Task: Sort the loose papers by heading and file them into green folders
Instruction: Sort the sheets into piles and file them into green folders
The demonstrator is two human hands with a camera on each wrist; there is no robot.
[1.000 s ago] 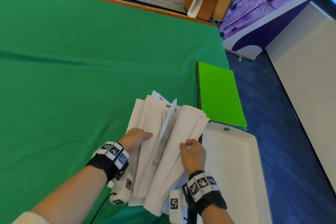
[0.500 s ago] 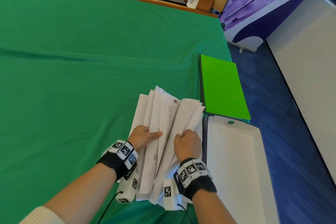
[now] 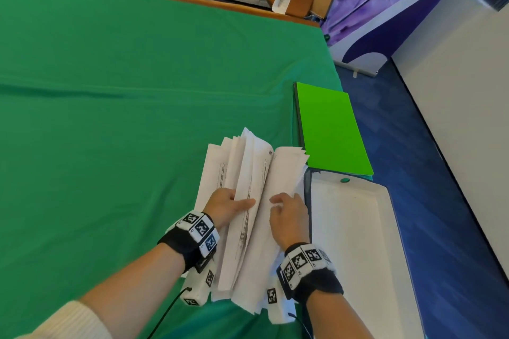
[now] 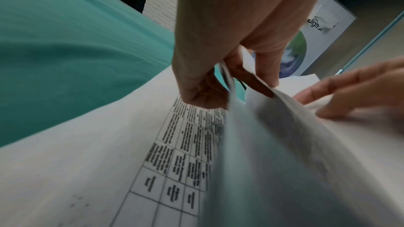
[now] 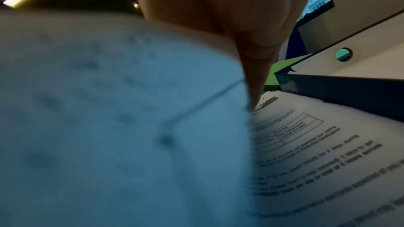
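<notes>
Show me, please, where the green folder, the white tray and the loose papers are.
green folder (image 3: pixel 332 129), head view, middle of its cover
white tray (image 3: pixel 355 242), head view, bare floor
loose papers (image 3: pixel 286 170), head view, right sheet

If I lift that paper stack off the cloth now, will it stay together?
Probably not: the papers are loose, fanned and uneven. Sheets look floppy, already curling between left hand and right hand. Likely light; square the edges first.
</notes>
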